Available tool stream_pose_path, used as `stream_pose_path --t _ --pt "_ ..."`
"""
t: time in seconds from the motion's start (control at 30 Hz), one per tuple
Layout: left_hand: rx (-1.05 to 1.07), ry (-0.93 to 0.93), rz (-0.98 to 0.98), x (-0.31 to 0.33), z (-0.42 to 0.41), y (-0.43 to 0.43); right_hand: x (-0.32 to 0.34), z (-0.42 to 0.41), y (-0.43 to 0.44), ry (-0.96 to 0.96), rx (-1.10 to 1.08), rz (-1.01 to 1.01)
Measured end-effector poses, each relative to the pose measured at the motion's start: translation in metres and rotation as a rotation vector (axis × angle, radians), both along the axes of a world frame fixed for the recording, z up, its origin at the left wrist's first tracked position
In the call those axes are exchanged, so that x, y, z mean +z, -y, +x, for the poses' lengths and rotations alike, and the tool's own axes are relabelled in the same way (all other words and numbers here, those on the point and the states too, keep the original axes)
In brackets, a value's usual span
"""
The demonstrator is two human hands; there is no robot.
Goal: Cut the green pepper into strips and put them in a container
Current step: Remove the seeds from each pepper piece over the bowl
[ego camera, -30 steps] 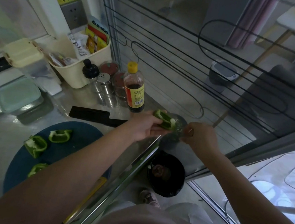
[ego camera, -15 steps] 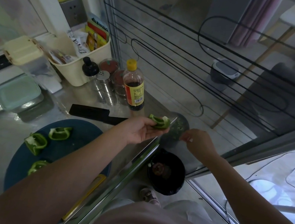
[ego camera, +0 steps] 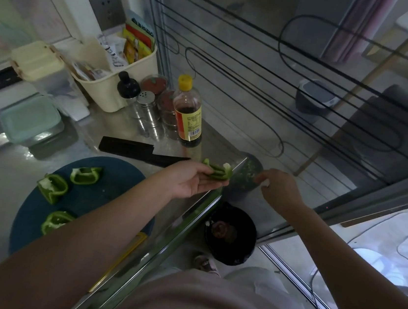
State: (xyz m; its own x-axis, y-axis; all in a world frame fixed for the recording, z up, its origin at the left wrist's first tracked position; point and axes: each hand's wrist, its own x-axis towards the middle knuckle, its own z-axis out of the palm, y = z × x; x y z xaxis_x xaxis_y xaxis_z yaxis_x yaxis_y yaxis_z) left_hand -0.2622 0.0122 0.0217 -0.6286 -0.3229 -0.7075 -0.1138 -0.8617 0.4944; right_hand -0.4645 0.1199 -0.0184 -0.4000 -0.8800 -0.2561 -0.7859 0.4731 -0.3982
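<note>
My left hand (ego camera: 189, 180) lies palm up at the counter's right edge, holding a green pepper piece (ego camera: 217, 171) with white pith showing. My right hand (ego camera: 279, 188) hovers just to the right, fingers pinched together, over a small dark bin (ego camera: 246, 177) with green scraps in it. Three more pepper pieces (ego camera: 86, 174) (ego camera: 52, 187) (ego camera: 57, 221) rest on the round dark blue cutting board (ego camera: 105, 193). A black knife (ego camera: 141, 151) lies on the steel counter behind the board. A lidded pale green container (ego camera: 31, 120) stands at the left.
A soy sauce bottle (ego camera: 188, 112), shakers (ego camera: 147, 108) and a cream basket (ego camera: 109, 83) of packets crowd the back of the counter. A black bin (ego camera: 230, 234) stands on the floor below the counter edge. A glass partition with black lines runs along the right.
My hands have drawn apart: the right one pulled away to the right from the pepper piece, and the left one turned palm up with the piece lying on its fingers.
</note>
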Motion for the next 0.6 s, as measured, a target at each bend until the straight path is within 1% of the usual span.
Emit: stream_pose_path --t 0.07,0.13,0.2,0.27,0.33,0.47,0.53,0.6 --pt "0.011 0.015 -0.012 0.000 0.004 0.001 -0.001 0.000 0.004 -0.033 0.009 0.026" --pt "0.037 0.024 -0.031 -0.001 0.010 0.002 0.000 0.000 0.008 -0.092 0.058 0.130" --pt "0.047 0.029 -0.050 -0.003 0.016 0.003 0.001 0.000 0.009 -0.108 0.103 0.243" --pt "0.053 0.029 -0.059 -0.004 0.022 0.004 0.002 0.001 0.009 -0.108 0.141 0.281" --pt "0.064 0.036 -0.068 -0.004 0.028 0.005 0.004 0.005 0.010 -0.086 0.147 0.247" --pt "0.107 0.080 -0.124 -0.001 0.045 0.008 0.025 0.026 0.028 0.029 0.103 0.092" --pt "0.112 0.106 -0.170 0.001 0.057 0.012 0.042 0.043 0.042 0.082 0.129 0.076" --pt "0.095 0.140 -0.238 0.005 0.071 0.015 0.059 0.060 0.056 0.072 0.174 0.071"
